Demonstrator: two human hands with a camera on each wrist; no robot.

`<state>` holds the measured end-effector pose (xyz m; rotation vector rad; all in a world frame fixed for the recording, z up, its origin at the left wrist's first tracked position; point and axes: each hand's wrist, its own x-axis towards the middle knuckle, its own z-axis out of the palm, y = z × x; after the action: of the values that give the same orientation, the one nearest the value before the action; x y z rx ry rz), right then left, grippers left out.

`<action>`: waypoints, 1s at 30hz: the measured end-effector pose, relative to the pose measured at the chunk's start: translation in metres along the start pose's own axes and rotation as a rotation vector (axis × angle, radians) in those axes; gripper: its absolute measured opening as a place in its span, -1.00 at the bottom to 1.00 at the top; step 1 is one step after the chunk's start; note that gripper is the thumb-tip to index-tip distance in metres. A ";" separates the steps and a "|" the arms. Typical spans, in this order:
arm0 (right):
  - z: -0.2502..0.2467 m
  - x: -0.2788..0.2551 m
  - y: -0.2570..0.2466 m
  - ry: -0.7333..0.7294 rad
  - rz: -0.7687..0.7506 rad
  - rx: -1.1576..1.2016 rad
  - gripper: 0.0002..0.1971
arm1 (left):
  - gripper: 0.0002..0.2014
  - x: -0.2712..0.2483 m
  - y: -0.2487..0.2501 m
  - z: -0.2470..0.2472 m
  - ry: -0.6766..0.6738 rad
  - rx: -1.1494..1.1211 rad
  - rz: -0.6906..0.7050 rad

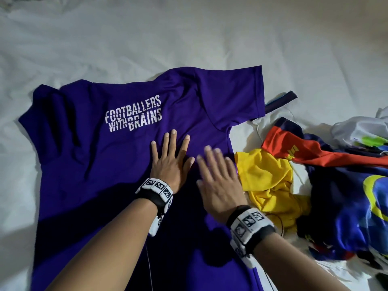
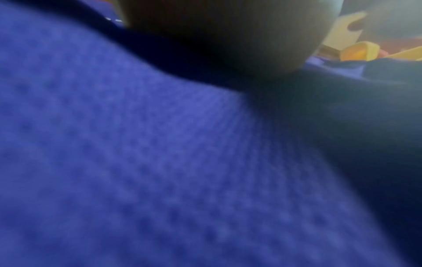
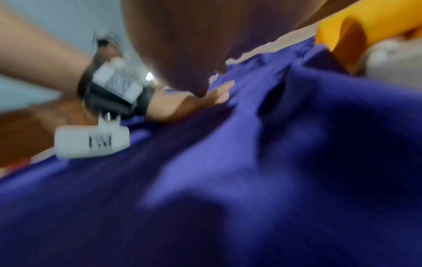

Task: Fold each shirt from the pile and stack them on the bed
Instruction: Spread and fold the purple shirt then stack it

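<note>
L grip (image 1: 171, 162) spread flat on purple shirt (image 1: 105, 164) | R grip (image 1: 218, 181) blurred, prob. flat too | pile (image 1: 336, 185) beside

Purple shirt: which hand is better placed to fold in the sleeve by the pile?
Probably right. The right hand lies nearest that sleeve, while the left hand presses flat mid-shirt on the purple shirt, anchoring it.

A white bed sheet (image 1: 130, 36), creased into soft folds, is spread ahead of both hands and out to the left of the left hand. The upper right corner is dimmed to a brownish shadow. Dark arm shadows are cast beneath the forearms. No wall or floor is seen from the head view.
</note>
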<state>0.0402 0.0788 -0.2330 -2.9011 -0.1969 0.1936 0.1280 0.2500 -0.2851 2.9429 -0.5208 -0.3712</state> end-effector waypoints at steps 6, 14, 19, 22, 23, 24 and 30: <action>0.023 -0.023 0.055 -0.075 0.313 -0.147 -0.31 | -0.38 0.002 -0.012 -0.005 -0.102 0.046 0.023; 0.027 -0.059 -0.049 -0.081 -0.094 0.016 -0.28 | -0.37 -0.008 -0.003 -0.014 -0.028 0.028 0.014; 0.057 -0.096 -0.023 -0.207 0.053 -0.030 -0.31 | -0.32 -0.091 -0.011 0.003 -0.022 0.071 -0.004; 0.050 -0.115 0.018 -0.165 0.182 -0.067 -0.30 | -0.32 -0.137 -0.038 0.016 -0.068 0.120 -0.053; 0.045 -0.118 0.025 -0.157 0.238 -0.086 -0.29 | -0.33 -0.145 -0.045 0.017 -0.068 0.116 -0.078; 0.041 -0.120 0.026 -0.147 0.298 -0.102 -0.28 | -0.33 -0.148 -0.049 0.018 -0.064 0.109 -0.100; 0.045 -0.121 -0.017 -0.145 0.161 -0.028 -0.23 | -0.34 -0.146 -0.043 0.020 -0.060 0.094 -0.141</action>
<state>-0.0870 0.0865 -0.2583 -2.9321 0.0105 0.4320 0.0033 0.3399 -0.2800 3.0779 -0.3469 -0.4633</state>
